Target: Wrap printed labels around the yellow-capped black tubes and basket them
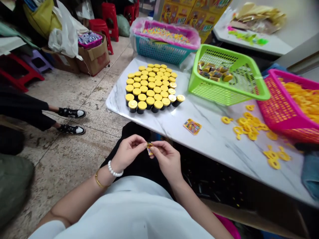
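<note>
We are pinching a small printed card [150,149] between the fingertips of our left hand [129,153] and right hand [167,159] — both hands nearly closed on it, above our lap. On the marbled worktop [211,146], yellow-lidded black jars [149,88] are standing massed at 12 o'clock, another printed card [192,126] is lying at 1 o'clock, and yellow rings [246,126] are lying scattered at 2 o'clock — below a green basket [224,74] and beside a pink basket [294,106].
</note>
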Demonstrator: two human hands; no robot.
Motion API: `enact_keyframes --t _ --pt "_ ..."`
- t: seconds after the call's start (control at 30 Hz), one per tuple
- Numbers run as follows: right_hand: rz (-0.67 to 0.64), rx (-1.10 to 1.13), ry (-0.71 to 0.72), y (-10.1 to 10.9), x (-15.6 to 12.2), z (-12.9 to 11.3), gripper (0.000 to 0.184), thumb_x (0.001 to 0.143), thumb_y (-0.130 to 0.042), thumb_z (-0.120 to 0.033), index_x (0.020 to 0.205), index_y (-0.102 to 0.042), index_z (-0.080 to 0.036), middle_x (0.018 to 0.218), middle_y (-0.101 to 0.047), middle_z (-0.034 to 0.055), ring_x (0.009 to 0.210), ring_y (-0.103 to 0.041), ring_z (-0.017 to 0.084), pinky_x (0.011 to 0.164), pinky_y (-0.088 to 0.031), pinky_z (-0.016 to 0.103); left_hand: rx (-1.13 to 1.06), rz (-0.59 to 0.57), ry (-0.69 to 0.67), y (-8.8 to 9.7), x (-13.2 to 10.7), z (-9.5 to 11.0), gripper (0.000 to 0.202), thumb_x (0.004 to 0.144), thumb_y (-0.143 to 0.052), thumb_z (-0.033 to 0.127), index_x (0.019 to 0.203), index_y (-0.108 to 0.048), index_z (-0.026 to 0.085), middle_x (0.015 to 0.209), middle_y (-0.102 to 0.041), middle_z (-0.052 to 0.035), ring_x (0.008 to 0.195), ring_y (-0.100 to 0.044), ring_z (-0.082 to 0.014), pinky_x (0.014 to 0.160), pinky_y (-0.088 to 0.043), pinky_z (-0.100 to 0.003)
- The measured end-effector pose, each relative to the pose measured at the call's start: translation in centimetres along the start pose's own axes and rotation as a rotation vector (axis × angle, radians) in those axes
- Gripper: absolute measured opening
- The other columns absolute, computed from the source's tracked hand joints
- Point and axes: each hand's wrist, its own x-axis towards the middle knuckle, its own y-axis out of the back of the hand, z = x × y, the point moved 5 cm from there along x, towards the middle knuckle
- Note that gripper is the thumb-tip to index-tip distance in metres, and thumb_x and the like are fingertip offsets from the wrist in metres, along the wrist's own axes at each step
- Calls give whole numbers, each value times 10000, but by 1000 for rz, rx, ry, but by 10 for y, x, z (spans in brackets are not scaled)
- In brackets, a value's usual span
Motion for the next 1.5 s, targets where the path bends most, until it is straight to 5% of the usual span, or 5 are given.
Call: enact_keyframes --t 0.17,0.3,0.5,0.77,1.5 --pt "73 -101 122 -9 -8 12 257 838 -720 -295 1083 -658 -248 959 -628 32 705 -669 130 694 -620 302 -158 -13 116 2 1 -22 307 708 -807 372 856 -680 135 758 -677 -30 668 -605 -123 582 -466 -225" --pt "-11 176 -106 -17 -6 21 617 745 -806 -326 1286 -510 -304 1106 -615 28 696 -704 132 636 -639 309 -170 70 104 13 1 -26 292 671 -827 360 815 -722 127 730 -694 -30 613 -572 -105 585 -464 -238" --pt "-292 328 -490 -30 -4 44 367 721 -803 -479 846 -702 -149 715 -692 26 514 -612 97 467 -531 210 -26 6 60 22 -3 -20 308 710 -785 306 959 -729 134 726 -700 -23 658 -610 -124 632 -490 -250" --pt "-43 155 -387 -32 -15 56 486 767 -688 -635 652 -647 -164 464 -532 -40 351 -425 64 326 -329 185 98 300 -60 27 -25 -22 203 779 -726 330 874 -654 165 709 -634 10 611 -556 -98 578 -449 -210" --pt "-68 -234 186 -34 -38 15 484 932 -544 -458 525 -454 -212 562 -414 -32 550 -410 115 546 -330 268 196 211 -100 24 -55 -26 157 770 -747 329 782 -745 173 767 -705 -24 720 -624 -145 692 -509 -254"
